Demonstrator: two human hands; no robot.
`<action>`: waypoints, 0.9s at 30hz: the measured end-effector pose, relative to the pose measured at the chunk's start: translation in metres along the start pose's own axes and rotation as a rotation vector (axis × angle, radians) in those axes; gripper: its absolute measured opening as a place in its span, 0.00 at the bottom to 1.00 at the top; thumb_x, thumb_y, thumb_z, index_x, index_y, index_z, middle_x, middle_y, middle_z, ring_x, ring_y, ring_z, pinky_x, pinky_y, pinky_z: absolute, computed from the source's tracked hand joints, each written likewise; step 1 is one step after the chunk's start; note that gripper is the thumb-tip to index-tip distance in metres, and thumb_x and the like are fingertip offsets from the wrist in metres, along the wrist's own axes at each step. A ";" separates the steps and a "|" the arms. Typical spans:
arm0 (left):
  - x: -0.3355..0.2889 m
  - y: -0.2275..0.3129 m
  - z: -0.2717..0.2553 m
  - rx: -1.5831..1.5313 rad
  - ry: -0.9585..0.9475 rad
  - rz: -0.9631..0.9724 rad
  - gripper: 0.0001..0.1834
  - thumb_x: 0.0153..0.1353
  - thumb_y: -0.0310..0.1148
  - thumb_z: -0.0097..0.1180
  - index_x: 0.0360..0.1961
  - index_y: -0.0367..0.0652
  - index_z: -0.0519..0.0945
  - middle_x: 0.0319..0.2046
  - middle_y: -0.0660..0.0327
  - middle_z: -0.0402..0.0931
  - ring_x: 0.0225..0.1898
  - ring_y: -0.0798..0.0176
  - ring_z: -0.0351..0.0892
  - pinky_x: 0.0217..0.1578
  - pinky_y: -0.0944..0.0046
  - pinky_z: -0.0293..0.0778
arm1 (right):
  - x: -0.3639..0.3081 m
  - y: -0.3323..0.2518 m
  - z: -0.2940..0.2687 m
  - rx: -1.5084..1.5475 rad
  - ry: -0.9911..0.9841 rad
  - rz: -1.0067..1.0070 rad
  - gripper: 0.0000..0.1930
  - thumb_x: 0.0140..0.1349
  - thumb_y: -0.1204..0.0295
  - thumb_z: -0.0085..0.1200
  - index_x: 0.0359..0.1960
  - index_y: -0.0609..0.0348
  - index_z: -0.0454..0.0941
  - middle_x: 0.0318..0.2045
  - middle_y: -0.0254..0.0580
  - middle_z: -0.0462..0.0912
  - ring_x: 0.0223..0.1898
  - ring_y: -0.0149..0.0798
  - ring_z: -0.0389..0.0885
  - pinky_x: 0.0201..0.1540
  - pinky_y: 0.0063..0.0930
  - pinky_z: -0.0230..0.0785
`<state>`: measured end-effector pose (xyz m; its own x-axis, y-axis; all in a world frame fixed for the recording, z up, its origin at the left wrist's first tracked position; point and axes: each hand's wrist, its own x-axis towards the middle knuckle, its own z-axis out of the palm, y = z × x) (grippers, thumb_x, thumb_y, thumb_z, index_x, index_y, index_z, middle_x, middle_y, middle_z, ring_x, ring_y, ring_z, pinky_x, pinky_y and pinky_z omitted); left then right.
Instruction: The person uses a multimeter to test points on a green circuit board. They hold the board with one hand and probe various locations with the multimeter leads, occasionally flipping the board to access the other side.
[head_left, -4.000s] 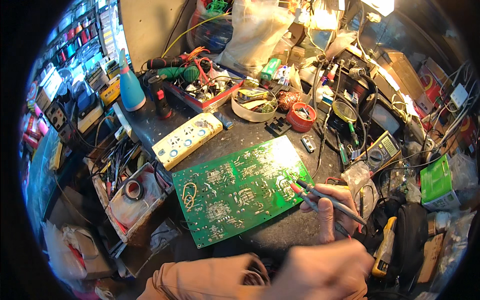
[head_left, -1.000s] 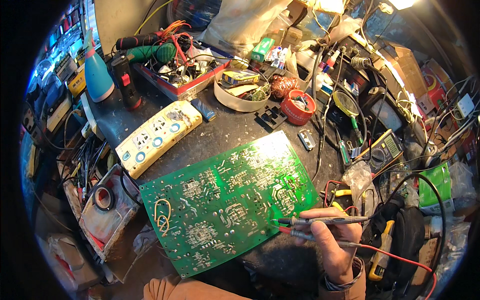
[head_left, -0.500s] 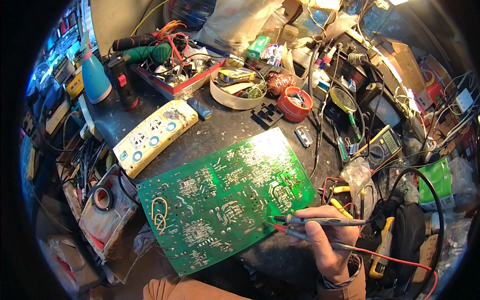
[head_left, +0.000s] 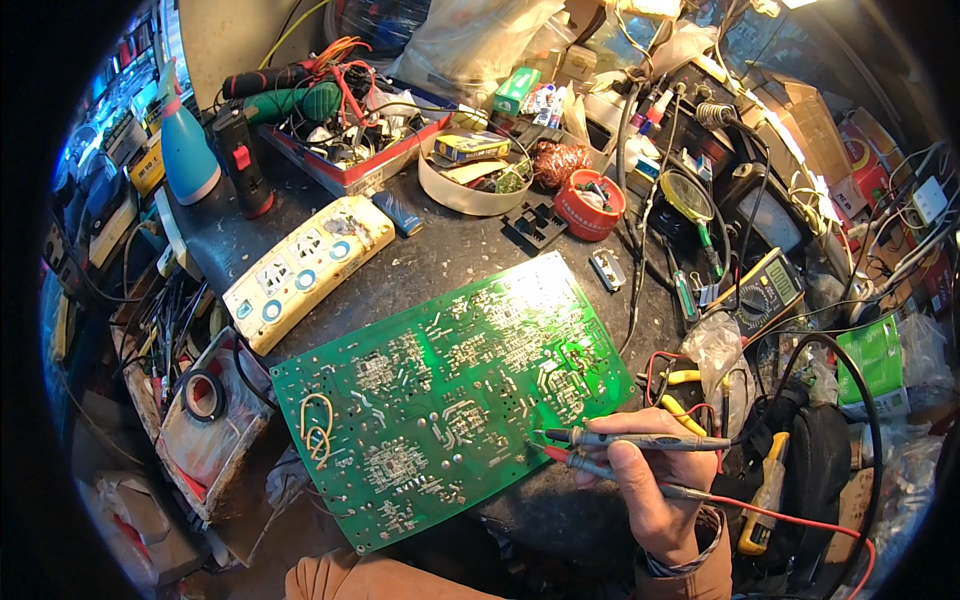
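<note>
In my right hand [head_left: 652, 495] are two multimeter test probes, held side by side between thumb and fingers. The black-tipped probe [head_left: 572, 437] lies above the red-tipped probe [head_left: 556, 454]; both point left over the lower right edge of a large green circuit board [head_left: 520, 425]. Whether their metal tips touch it is too small to tell. The board lies solder side up, tilted across the bench, with a loop of tan wire [head_left: 317, 432] on its left end. A brown sleeve [head_left: 385, 580] crosses the bottom edge; my left hand does not show.
Behind the board lies a cream power strip [head_left: 308, 275]. A multimeter [head_left: 768, 295] rests at the right, with leads and pliers [head_left: 680, 415] nearby. A red tub [head_left: 590, 207], a round cream container [head_left: 470, 195] and a blue spray bottle [head_left: 188, 150] stand farther back.
The view has shifted very slightly. My right hand and both probes stay in nearly the same place over the board's edge.
</note>
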<state>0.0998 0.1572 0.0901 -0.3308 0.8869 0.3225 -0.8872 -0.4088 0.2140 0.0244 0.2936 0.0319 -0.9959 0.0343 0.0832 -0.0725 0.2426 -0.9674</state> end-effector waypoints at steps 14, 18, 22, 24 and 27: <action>-0.001 0.000 -0.001 0.019 0.006 0.012 0.11 0.62 0.19 0.47 0.22 0.40 0.75 0.19 0.66 0.73 0.21 0.71 0.70 0.24 0.66 0.64 | 0.003 -0.004 0.003 -0.052 0.019 0.017 0.11 0.75 0.81 0.52 0.53 0.75 0.81 0.45 0.59 0.88 0.41 0.43 0.92 0.43 0.31 0.90; -0.001 0.001 -0.002 0.022 0.005 0.013 0.11 0.62 0.19 0.47 0.22 0.40 0.75 0.18 0.66 0.73 0.21 0.71 0.70 0.24 0.66 0.64 | 0.004 -0.003 0.002 -0.094 0.009 -0.021 0.11 0.74 0.81 0.54 0.53 0.75 0.82 0.46 0.59 0.88 0.41 0.43 0.92 0.42 0.30 0.90; -0.001 0.001 -0.002 0.023 0.004 0.017 0.12 0.61 0.19 0.47 0.21 0.40 0.74 0.18 0.66 0.73 0.21 0.71 0.70 0.24 0.66 0.64 | 0.005 -0.004 0.000 -0.136 0.006 -0.048 0.11 0.73 0.81 0.55 0.52 0.75 0.84 0.45 0.59 0.88 0.40 0.42 0.93 0.41 0.29 0.90; 0.000 0.001 -0.002 0.025 0.004 0.023 0.12 0.61 0.19 0.47 0.21 0.40 0.74 0.18 0.66 0.73 0.21 0.71 0.70 0.24 0.66 0.64 | 0.005 -0.004 0.000 -0.151 0.006 -0.038 0.11 0.73 0.81 0.56 0.51 0.75 0.85 0.44 0.59 0.89 0.40 0.42 0.93 0.40 0.29 0.89; 0.000 -0.002 -0.001 0.013 0.004 0.034 0.12 0.62 0.19 0.46 0.21 0.40 0.74 0.17 0.65 0.73 0.21 0.71 0.71 0.24 0.66 0.64 | 0.005 -0.003 0.000 -0.149 0.008 -0.031 0.11 0.73 0.81 0.57 0.51 0.75 0.85 0.43 0.58 0.89 0.39 0.41 0.93 0.39 0.28 0.89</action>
<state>0.1013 0.1587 0.0888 -0.3625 0.8732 0.3257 -0.8709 -0.4418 0.2152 0.0196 0.2932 0.0356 -0.9929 0.0320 0.1145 -0.0935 0.3845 -0.9184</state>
